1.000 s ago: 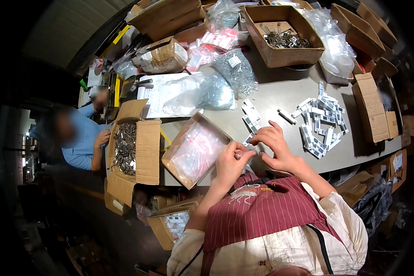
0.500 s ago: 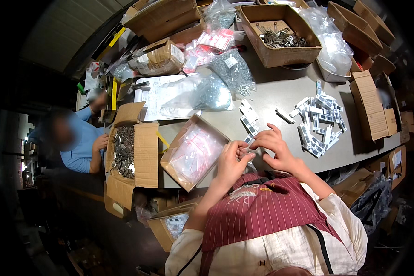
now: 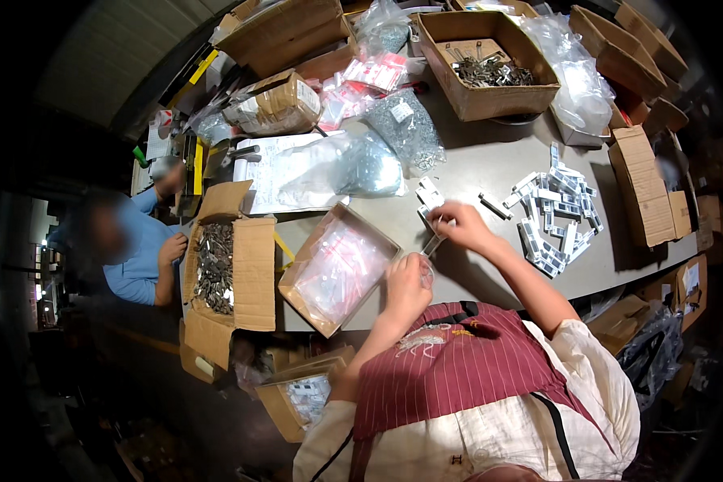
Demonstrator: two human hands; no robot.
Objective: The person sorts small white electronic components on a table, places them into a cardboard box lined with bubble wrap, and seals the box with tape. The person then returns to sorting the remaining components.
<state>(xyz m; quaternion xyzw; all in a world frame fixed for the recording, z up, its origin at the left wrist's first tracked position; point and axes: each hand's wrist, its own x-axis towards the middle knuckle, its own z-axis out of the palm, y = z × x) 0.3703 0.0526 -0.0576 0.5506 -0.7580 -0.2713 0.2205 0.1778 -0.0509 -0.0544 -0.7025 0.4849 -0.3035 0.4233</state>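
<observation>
My left hand (image 3: 406,283) is closed on a small clear plastic bag near the table's front edge. My right hand (image 3: 460,226) sits just beyond it, pinching a slim white part (image 3: 434,244) whose lower end reaches the bag's mouth. A few more small white parts (image 3: 427,194) lie right behind my right hand. To the left stands a shallow cardboard tray (image 3: 296,291) full of small clear bags. A heap of white packed parts (image 3: 556,215) lies to the right on the grey table (image 3: 490,165).
A co-worker in a blue shirt (image 3: 136,257) sits at the left beside an open carton of dark metal parts (image 3: 217,265). Larger clear bags of hardware (image 3: 361,165), a carton of metal parts (image 3: 486,68) and closed cartons (image 3: 647,189) crowd the table.
My right hand has drawn up and away from my left, pulling the slim white part into view between them. The left hand has stayed near the table's edge.
</observation>
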